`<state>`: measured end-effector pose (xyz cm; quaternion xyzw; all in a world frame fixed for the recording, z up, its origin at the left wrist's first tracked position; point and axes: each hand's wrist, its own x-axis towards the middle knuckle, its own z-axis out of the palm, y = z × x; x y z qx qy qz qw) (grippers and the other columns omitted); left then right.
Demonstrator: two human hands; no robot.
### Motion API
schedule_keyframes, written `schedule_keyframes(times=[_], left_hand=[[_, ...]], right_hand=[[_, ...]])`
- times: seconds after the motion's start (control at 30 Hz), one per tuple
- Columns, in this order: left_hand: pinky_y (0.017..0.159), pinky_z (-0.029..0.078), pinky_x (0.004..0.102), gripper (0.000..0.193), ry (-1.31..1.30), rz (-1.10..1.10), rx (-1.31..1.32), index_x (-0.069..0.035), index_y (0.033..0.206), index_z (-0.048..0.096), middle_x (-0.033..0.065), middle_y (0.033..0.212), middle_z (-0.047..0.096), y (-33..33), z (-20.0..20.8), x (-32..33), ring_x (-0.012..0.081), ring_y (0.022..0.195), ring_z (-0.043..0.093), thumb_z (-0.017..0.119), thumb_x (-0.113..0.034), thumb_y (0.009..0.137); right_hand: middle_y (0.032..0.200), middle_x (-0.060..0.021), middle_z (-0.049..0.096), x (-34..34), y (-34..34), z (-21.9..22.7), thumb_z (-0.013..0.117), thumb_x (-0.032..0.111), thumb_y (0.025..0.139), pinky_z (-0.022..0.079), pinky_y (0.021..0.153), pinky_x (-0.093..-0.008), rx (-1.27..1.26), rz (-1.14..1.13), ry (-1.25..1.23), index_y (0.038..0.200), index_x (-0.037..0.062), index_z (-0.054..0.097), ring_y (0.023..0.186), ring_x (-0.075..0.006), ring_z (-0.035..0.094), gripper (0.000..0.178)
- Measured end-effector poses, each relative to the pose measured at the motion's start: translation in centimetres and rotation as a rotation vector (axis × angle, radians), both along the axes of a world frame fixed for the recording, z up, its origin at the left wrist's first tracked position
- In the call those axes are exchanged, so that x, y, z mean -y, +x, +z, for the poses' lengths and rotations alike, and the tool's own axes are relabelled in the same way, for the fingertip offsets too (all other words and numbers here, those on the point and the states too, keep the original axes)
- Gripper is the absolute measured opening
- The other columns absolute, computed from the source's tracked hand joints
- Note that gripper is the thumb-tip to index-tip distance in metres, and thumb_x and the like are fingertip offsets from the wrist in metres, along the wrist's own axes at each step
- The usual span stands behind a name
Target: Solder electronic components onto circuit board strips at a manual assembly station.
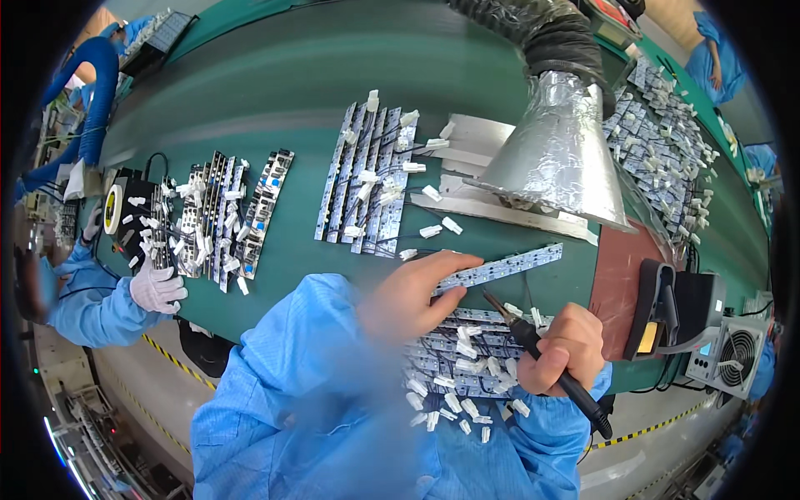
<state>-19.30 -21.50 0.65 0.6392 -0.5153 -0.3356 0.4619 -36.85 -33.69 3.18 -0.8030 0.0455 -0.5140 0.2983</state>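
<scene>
My left hand [417, 292] pinches one end of a narrow LED strip board [521, 263] between thumb and fingers, tilted up to the right above the bench. In my right hand [567, 348] is a soldering iron [522, 331], gripped by its black handle. Its thin tip points up and left, just below the board's lower edge; whether they touch I cannot tell. Under both hands lie several more strip boards [429, 358] with white plug connectors [468, 407] on short wires, close to my body. Part of this group is hidden by my left arm.
A foil-covered fume hood [554, 146] hangs beyond my hands, over pale metal strips [475, 137]. Stacked boards [367, 179] stand left of it; a large board pile [654, 133] lies right. A soldering stand [667, 312] sits near a fan unit [733, 358]. At left, a co-worker's gloved hand [157, 287] touches boards [208, 221].
</scene>
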Motion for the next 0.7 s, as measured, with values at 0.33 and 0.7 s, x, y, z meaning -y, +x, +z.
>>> schedule_keyframes(times=[0.33, 0.7], left_hand=[[0.087, 0.050, 0.0375, 0.035, 0.008, -0.009, -0.013, 0.002, 0.121, 0.057, 0.0194, 0.110, 0.063, 0.01, -0.24, 0.12, 0.0348, 0.100, 0.063, 0.060, -0.001, 0.086], [0.088, 0.050, 0.0380, 0.035, -0.006, -0.011, -0.005, 0.003, 0.121, 0.058, 0.0200, 0.110, 0.063, 0.01, -0.22, 0.10, 0.0352, 0.101, 0.063, 0.060, 0.000, 0.086]], right_hand=[[0.049, -0.0036, 0.038, -0.01, 0.48, -0.36, 0.049, 0.011, 0.089, 0.024, 0.039, -0.0312, -0.036, 0.021, 0.027, 0.073, 0.0047, 0.042, 0.039, -0.0150, 0.033, 0.019], [0.050, -0.0033, 0.038, -0.04, 0.65, -0.29, 0.049, 0.010, 0.088, 0.024, 0.039, -0.0314, -0.076, 0.040, 0.028, 0.076, 0.0045, 0.041, 0.039, -0.0151, 0.033, 0.015]])
